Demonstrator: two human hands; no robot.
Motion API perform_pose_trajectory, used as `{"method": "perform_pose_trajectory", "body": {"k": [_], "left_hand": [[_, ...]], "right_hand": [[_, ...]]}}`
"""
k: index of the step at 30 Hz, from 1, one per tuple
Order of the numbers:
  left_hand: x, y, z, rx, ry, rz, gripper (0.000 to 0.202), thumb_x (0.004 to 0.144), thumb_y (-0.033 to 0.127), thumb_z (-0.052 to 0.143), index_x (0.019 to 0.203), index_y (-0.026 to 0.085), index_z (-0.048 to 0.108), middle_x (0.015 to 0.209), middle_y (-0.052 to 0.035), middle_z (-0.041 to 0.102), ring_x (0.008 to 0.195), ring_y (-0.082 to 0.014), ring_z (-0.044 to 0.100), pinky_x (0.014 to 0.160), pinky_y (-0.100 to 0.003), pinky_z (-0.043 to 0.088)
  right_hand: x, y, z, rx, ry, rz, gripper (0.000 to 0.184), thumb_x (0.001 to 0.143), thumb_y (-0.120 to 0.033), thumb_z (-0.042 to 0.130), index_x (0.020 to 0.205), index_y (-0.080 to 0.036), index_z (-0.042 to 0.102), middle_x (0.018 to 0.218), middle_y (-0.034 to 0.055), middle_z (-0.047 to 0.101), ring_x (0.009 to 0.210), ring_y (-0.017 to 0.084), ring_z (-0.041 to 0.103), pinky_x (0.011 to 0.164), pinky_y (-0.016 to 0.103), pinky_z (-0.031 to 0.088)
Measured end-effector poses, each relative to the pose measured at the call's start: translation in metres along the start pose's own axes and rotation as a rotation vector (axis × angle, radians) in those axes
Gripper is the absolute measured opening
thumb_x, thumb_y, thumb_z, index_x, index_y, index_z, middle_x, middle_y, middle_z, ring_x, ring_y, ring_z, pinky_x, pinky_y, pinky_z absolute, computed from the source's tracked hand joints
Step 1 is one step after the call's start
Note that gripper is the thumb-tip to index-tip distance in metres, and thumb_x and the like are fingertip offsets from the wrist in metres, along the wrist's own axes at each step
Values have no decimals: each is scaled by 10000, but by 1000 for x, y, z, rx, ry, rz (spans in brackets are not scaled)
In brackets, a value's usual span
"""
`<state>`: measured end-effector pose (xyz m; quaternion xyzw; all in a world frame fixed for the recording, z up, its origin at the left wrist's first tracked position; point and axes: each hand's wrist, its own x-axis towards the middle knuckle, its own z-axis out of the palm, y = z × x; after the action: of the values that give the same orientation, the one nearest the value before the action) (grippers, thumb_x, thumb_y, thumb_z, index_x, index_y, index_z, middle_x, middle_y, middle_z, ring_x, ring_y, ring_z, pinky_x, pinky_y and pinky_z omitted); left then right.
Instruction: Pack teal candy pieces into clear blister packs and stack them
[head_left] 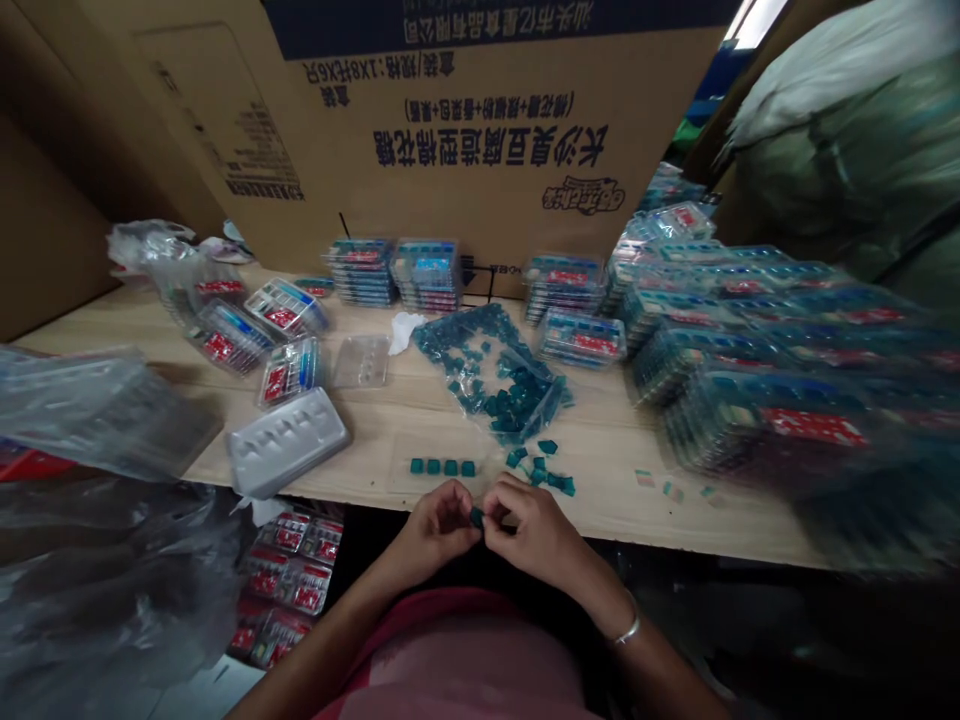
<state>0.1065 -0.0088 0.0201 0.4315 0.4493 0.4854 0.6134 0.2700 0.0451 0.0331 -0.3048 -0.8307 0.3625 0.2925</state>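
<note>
My left hand (pixel 439 525) and my right hand (pixel 534 528) meet at the table's front edge, fingers pinched. Between their fingertips is a small dark teal piece (pixel 477 517), mostly covered by the fingers; its exact kind is hard to make out. Just beyond my left hand lies a clear plastic tray (pixel 397 478) with several teal cubes (pixel 451 467) in a row. Loose teal pieces (pixel 538 470) lie scattered beyond my right hand. Behind them, a clear plastic bag (pixel 457 345) spills more teal pieces (pixel 517 390).
Stacked blister packs (pixel 750 430) crowd the right side; more stacks (pixel 426 275) stand along the back, before a large cardboard box (pixel 480 190). At left are a pile of white trays (pixel 287 440), packs (pixel 285 308) and clear plastic sheets (pixel 112 410).
</note>
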Motion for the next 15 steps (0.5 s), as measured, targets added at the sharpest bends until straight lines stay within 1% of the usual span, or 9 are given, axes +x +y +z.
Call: {"method": "perform_pose_trajectory", "body": {"k": [2, 5, 8, 10, 13, 15], "left_hand": [[-1, 2, -2, -29, -15, -11, 284, 643, 273, 748, 752, 173, 505, 684, 50, 492, 623, -73, 442, 577, -190, 353], [-1, 5, -6, -10, -19, -17, 240, 661, 254, 705, 816, 175, 540, 666, 50, 502, 601, -76, 436, 576, -197, 354], [-4, 8, -11, 108, 25, -5, 140, 701, 265, 649, 733, 170, 551, 623, 43, 495, 586, -85, 431, 572, -206, 342], [-6, 11, -13, 176, 34, 27, 148, 722, 281, 637, 687, 166, 552, 648, 28, 501, 623, -96, 446, 600, -214, 351], [-8, 14, -12, 159, 40, 77, 196, 723, 332, 671, 729, 169, 562, 753, 3, 534, 721, -122, 490, 675, -232, 386], [-7, 14, -9, 109, 78, 82, 252, 702, 363, 708, 759, 174, 551, 763, 3, 539, 728, -124, 496, 685, -235, 395]], "right_hand": [[1, -2, 3, 40, 13, -34, 158, 700, -36, 499, 659, -187, 521, 690, -5, 531, 646, 113, 515, 590, 212, 399], [5, -1, 4, 84, 5, -65, 151, 723, -61, 507, 653, -192, 534, 678, -6, 536, 634, 114, 520, 589, 214, 407], [8, -1, 2, 13, 54, -70, 155, 703, -59, 502, 646, -199, 533, 670, -5, 532, 631, 121, 519, 588, 225, 406], [10, -2, 1, 6, 79, -46, 153, 691, -62, 503, 637, -202, 534, 651, -8, 532, 614, 121, 518, 576, 225, 402], [11, -4, 1, 96, 17, 6, 137, 693, -82, 520, 628, -201, 542, 616, -21, 542, 571, 108, 509, 539, 208, 394], [11, -3, 3, 122, -25, 24, 129, 689, -86, 525, 627, -198, 539, 600, -29, 544, 555, 101, 501, 522, 198, 384]]}}
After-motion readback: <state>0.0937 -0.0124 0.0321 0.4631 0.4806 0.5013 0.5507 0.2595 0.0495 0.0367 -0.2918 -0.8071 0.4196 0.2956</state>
